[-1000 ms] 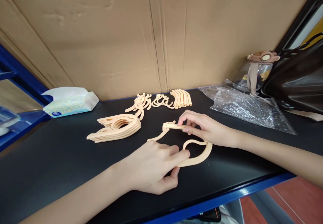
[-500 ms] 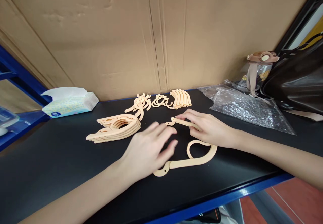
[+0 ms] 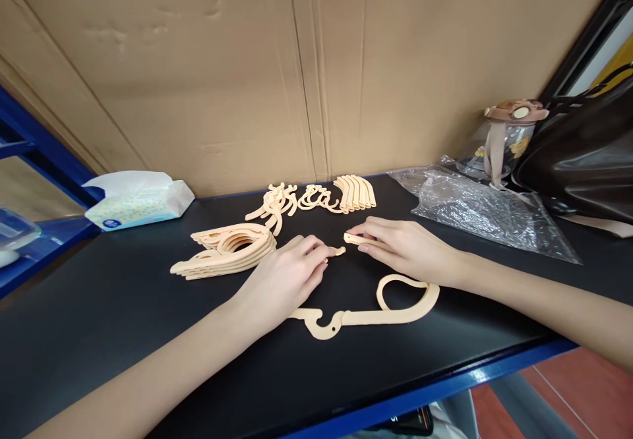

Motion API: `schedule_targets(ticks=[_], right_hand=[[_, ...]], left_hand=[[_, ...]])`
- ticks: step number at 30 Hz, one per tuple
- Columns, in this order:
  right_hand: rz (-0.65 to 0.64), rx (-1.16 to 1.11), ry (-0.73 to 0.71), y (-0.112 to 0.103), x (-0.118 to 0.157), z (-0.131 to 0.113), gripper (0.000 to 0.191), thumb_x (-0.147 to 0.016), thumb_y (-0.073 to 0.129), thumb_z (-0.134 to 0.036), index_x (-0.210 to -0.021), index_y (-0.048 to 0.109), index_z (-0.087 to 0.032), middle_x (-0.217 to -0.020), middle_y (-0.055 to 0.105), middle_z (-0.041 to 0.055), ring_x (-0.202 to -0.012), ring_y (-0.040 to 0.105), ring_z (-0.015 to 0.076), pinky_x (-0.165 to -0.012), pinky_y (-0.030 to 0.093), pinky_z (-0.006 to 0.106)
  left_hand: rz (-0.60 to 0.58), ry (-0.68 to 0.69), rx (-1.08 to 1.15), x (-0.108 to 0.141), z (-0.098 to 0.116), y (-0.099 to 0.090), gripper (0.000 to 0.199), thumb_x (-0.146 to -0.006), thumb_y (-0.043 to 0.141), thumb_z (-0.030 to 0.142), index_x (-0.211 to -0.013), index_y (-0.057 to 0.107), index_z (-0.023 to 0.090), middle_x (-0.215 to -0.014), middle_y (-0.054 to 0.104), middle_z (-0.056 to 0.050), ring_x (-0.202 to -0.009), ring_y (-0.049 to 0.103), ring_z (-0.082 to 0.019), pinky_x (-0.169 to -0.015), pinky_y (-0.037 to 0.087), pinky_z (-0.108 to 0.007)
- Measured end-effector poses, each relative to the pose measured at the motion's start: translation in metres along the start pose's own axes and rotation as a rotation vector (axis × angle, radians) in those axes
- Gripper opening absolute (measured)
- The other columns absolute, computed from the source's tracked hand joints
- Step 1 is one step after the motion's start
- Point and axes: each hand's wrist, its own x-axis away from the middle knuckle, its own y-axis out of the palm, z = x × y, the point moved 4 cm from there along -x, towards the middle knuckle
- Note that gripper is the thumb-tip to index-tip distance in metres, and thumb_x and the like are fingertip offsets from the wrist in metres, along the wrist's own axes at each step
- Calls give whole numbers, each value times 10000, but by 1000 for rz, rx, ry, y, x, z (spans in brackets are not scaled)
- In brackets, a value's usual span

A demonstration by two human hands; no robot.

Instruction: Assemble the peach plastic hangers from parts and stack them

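Note:
My left hand [image 3: 291,271] is closed on a small cream hook piece [image 3: 339,251], whose curved tip pokes out past the fingertips. Just right of it, my right hand [image 3: 403,246] pinches a cream hanger arm [image 3: 353,238]; a small gap separates the two pieces. In front of the hands lies a cream folding hanger [image 3: 380,318] on the black tabletop, its left end hidden behind my left hand. Left of my left hand rests a stack of cream folded hangers [image 3: 227,264].
At the back lie a heap of small cream pieces [image 3: 277,203], several cream hooks [image 3: 314,196] and a row of curved arms [image 3: 355,194]. A tissue pack [image 3: 138,205] stands left. Clear plastic bags [image 3: 484,208], a bottle [image 3: 517,129] and a dark bag [image 3: 583,149] occupy the right.
My left hand has closed on the small hook piece, which lay near the right hand's arm piece. The hanger in front has slid slightly right.

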Motion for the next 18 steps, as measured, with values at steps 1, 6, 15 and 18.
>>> schedule_targets(ticks=[1,6,15,18], right_hand=[[-1,2,-4,0,0,0,292,-979,363,-298,-1203,532,-217,-1045,603,35,-859,603,157,-718,446,274],[-7,-1,-14,0,0,0,306,-985,349,-312,-1217,527,-223,-1062,604,29,-887,606,162,-750,454,287],[4,21,-83,0,-1,-3,307,-982,356,-282,-1227,534,-229,-1063,610,31,-892,613,158,-739,471,276],[11,18,-85,0,0,-2,309,-982,357,-296,-1218,543,-224,-1068,611,35,-882,619,155,-736,475,276]], left_hand=[[5,-8,1,0,0,-1,227,-931,452,141,-1117,579,170,-1003,604,-42,-896,575,-193,-776,504,-339],[29,-51,-10,0,-1,-3,288,-909,425,68,-1168,517,156,-992,615,-50,-905,573,-209,-778,503,-357],[-7,-88,-42,-1,-4,0,366,-906,318,14,-1196,475,174,-1026,583,-46,-925,565,-208,-767,499,-349],[-32,-106,-38,-1,-4,2,333,-918,310,42,-1160,499,174,-1009,569,-46,-915,565,-204,-759,500,-342]])
